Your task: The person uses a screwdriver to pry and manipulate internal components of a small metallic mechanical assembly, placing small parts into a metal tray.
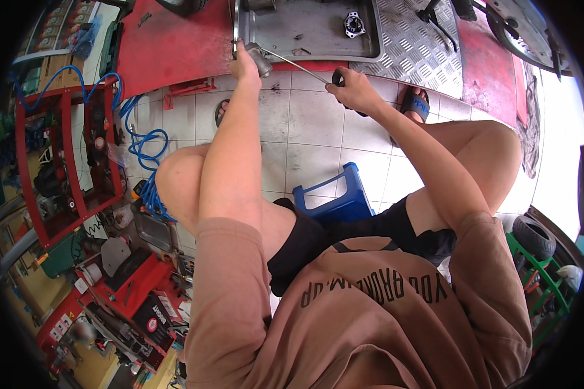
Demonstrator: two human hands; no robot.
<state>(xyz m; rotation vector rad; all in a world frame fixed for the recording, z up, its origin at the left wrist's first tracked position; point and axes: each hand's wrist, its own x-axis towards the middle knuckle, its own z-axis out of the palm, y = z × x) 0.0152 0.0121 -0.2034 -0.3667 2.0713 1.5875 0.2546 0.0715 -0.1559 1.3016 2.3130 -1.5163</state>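
Observation:
My left hand (pixel 244 65) is closed around a grey metal cylindrical part (pixel 260 61) at the near edge of a metal tray (pixel 374 54). A screwdriver (pixel 297 65) with a long thin shaft runs from that part toward the right. Its dark handle end is in my right hand (pixel 357 92), whose fingers are wrapped round it. The shaft's tip meets or passes close to the grey part; I cannot tell which. In the tray lie a silvery flanged metal piece (pixel 354 24) and some small dark bits (pixel 301 51).
The tray rests on a red platform (pixel 175 48) beside a diamond-pattern metal plate (pixel 414 48). Between my legs is a blue plastic stool (pixel 340 194). Blue hose (pixel 150 146) coils on the tiles at left, near a red rack (pixel 71 168). A wheel (pixel 529 32) stands far right.

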